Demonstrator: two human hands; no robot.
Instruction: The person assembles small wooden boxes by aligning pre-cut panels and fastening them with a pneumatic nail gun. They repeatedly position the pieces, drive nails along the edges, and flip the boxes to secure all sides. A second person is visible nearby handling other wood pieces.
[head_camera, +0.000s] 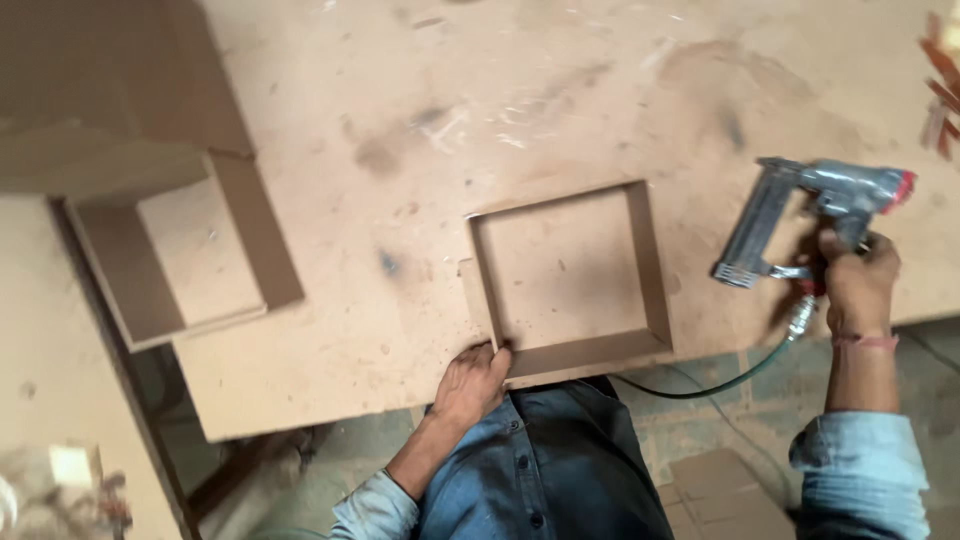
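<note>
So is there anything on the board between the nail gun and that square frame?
Nothing visible: bare workbench lies between the nail gun in the right hand and the square frame, which the left hand steadies.

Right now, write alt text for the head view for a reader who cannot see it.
A person's left hand steadies a square fibreboard frame on a worn workbench, while the right hand holds a metal nail gun with a green hose off to the side.
</note>
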